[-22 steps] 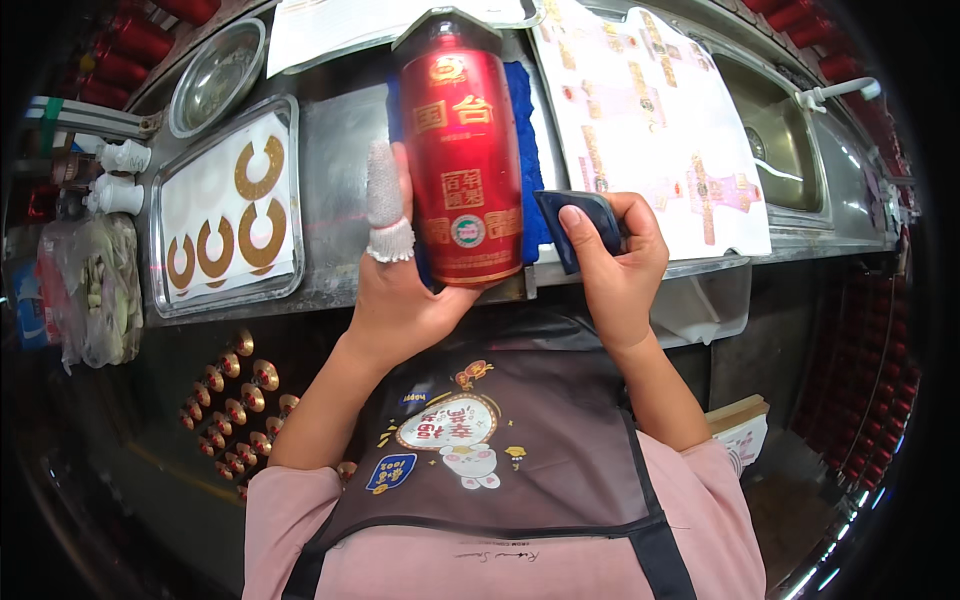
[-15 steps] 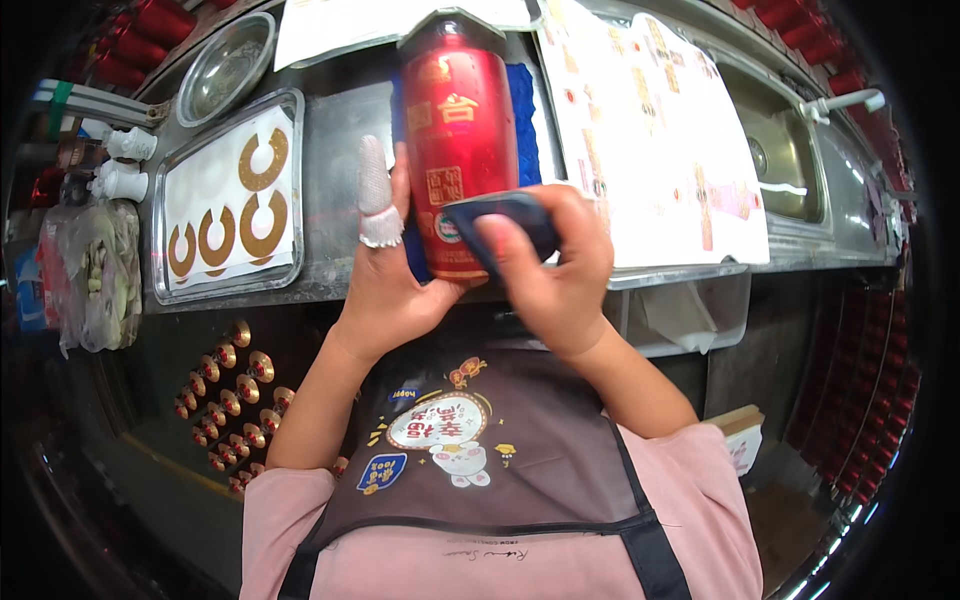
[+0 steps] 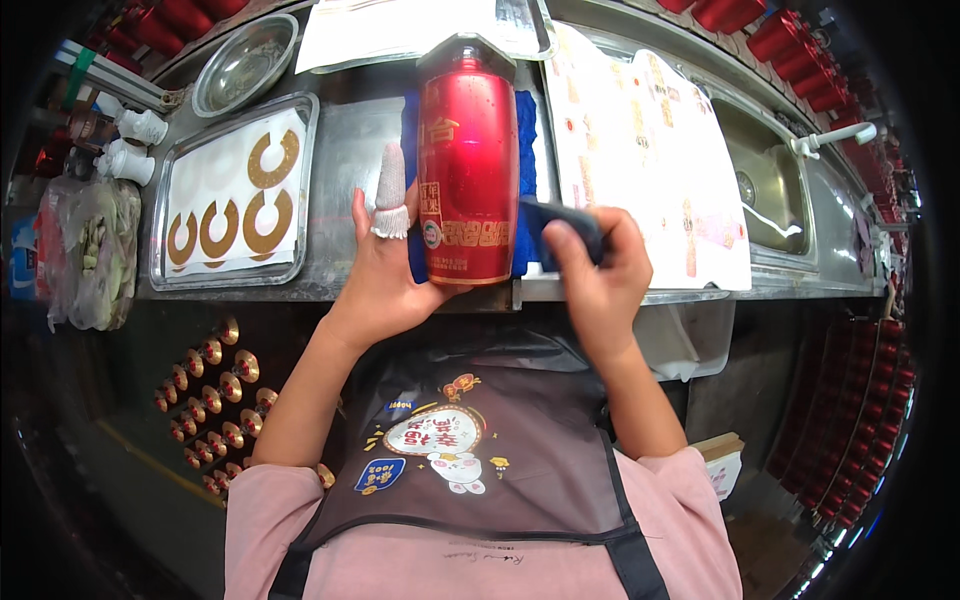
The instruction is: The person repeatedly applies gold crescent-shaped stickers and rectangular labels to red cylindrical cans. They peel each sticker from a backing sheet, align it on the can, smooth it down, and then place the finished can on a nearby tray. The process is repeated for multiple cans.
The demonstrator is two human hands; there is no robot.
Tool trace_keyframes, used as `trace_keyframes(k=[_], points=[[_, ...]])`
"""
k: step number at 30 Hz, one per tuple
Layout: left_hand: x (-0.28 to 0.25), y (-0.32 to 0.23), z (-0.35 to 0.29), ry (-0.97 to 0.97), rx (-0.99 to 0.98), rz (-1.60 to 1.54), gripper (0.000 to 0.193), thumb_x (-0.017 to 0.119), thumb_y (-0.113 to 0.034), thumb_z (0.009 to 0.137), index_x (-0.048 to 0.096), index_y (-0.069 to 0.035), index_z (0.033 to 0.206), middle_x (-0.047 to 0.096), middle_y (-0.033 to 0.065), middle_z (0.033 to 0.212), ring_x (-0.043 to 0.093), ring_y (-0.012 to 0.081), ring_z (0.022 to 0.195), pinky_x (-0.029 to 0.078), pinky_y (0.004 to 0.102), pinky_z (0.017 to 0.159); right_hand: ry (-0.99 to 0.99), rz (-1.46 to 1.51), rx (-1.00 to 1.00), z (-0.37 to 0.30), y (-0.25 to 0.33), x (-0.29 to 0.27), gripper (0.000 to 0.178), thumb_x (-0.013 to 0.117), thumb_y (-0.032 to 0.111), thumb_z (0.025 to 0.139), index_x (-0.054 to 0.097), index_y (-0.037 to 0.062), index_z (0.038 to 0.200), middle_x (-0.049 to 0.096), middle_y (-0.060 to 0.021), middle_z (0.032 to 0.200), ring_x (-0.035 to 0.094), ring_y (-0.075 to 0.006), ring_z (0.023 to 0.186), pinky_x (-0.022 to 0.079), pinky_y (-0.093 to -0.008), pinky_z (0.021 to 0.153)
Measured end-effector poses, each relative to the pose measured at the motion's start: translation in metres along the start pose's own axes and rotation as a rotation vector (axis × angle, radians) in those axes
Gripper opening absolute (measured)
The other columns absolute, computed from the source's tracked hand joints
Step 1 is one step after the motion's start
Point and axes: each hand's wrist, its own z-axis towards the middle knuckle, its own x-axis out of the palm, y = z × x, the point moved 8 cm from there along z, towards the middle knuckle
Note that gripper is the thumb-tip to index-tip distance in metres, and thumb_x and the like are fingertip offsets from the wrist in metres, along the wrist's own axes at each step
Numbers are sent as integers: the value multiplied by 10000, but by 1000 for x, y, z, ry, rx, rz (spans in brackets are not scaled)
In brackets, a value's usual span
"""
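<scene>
A glossy red bottle (image 3: 470,170) with gold decoration lies over a blue cloth (image 3: 527,150), its dark many-sided end pointing away from me. My left hand (image 3: 385,270) supports the bottle's left side near the close end, fingers partly hidden beneath it; a white knitted cover sits on one raised finger. Just right of the bottle, my right hand (image 3: 605,275) pinches a dark blue-grey flat scraper-like piece (image 3: 568,228). The piece's tip is near the bottle's right edge; whether they touch I cannot tell.
At left, a metal tray (image 3: 308,180) holds gold C-shaped decals, with a round metal bowl (image 3: 243,62) behind it. Printed decal sheets (image 3: 640,150) cover the counter at right, beside a sink (image 3: 765,150) with a white faucet (image 3: 835,138). A clear plastic bin (image 3: 710,345) sits below the counter's front edge.
My right hand has moved off the bottle's front toward the right with the dark piece. The bottle appears turned, its gold lettering shifted left and a gold patterned band now showing.
</scene>
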Motion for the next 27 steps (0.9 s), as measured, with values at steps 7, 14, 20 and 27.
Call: trace_keyframes(k=[7, 14, 20, 27], points=[[6, 2, 0, -14, 27, 162, 896, 793, -350, 854, 357, -75, 1586, 351, 163, 1648, 113, 342, 1593, -59, 571, 1224, -98, 37, 115, 8, -6, -1, 149, 801, 65, 866, 671, 12, 916, 667, -65, 787, 610, -121, 652, 477, -262, 623], [-16, -10, -14, -275, 150, -29, 996, 843, -174, 733, 318, -58, 1572, 463, 189, 1554, 453, 371, 1438, 99, 709, 1190, -89, 33, 91, 39, -11, 4, 139, 764, 88, 932, 660, 4, 970, 681, -24, 871, 604, -79, 795, 497, -254, 707], [-18, -26, -6, -252, 229, -43, 904, 865, -198, 753, 430, -18, 1526, 523, 140, 1533, 392, 312, 1490, 111, 532, 1262, -60, -213, -147, 8, 2, 15, 167, 802, 24, 864, 670, 12, 967, 635, -49, 814, 578, -130, 722, 457, -265, 670], [-13, -19, -9, -350, 248, -104, 1053, 879, -240, 704, 315, -69, 1577, 458, 163, 1572, 396, 353, 1485, 116, 642, 1219, 227, -76, -417, -33, 50, 42, 247, 838, -35, 815, 690, -18, 1012, 693, -82, 871, 628, -152, 738, 501, -255, 712]])
